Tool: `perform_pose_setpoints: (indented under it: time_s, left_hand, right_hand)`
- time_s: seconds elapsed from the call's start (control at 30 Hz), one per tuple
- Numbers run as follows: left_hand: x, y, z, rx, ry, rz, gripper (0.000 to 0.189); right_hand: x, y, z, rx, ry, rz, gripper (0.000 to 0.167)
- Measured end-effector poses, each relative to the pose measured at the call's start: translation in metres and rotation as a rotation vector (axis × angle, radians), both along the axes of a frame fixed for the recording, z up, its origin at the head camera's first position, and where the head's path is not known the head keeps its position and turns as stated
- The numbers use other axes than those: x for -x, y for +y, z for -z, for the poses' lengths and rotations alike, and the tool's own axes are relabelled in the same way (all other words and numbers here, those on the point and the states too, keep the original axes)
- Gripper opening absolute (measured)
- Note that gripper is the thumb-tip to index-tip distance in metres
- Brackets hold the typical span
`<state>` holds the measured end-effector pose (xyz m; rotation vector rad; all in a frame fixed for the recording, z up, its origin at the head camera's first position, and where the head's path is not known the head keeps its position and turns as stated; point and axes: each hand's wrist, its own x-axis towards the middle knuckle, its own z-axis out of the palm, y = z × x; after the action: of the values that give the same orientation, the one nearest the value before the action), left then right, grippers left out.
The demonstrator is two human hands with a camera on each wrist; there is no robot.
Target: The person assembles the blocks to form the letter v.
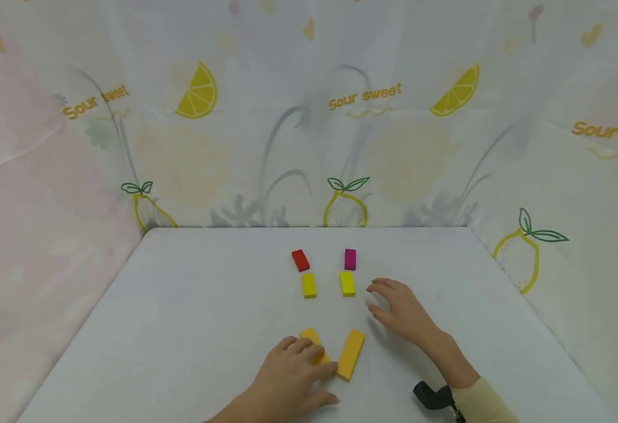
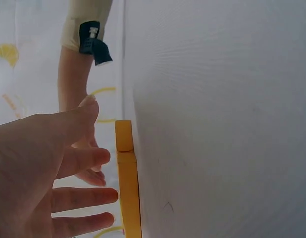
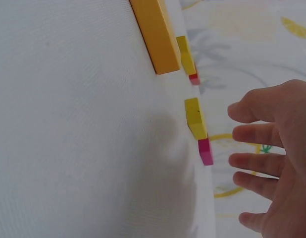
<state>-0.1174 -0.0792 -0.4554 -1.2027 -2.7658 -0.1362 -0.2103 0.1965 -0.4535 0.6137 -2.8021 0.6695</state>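
Observation:
In the head view my left hand (image 1: 294, 376) is over the left orange block (image 1: 311, 337), covering part of it. Its fingers are spread, and the left wrist view has the fingertips close beside an orange block (image 2: 128, 191). A second orange block (image 1: 351, 355) lies slanted just to the right. My right hand (image 1: 401, 308), fingers loosely bent and holding nothing, hovers right of the right yellow block (image 1: 348, 284). Another yellow block (image 1: 309, 285) lies left of that one. Behind the yellow pair are a red block (image 1: 301, 260) and a magenta block (image 1: 350, 259).
All the blocks lie on a white table (image 1: 182, 305). A patterned cloth (image 1: 266, 147) with lemon prints hangs behind it and along the sides. A black strap piece (image 1: 430, 395) sticks out near my right sleeve (image 1: 480, 402).

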Motion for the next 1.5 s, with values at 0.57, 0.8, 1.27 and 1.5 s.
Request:
perform_pose_setpoints:
  time_s: [0.57,0.8,1.27,1.5]
  left_hand:
    - [-0.009,0.007,0.0,0.054,0.031,-0.013,0.048]
    - [-0.009,0.009,0.003,0.044,0.031,-0.025,0.046]
    - [-0.008,0.011,-0.001,0.025,-0.038,-0.045,0.044]
    - [-0.008,0.01,-0.001,0.019,-0.005,-0.037,0.042]
  right_hand:
    - [0.016,-0.005,0.003,-0.024,-0.002,-0.023,0.03]
    - [0.028,-0.005,0.005,-0.019,-0.033,-0.05,0.031]
    - [0.043,-0.012,0.004,-0.002,-0.107,-0.064,0.032]
    - [0.045,-0.016,0.002,-0.009,-0.121,-0.067,0.034]
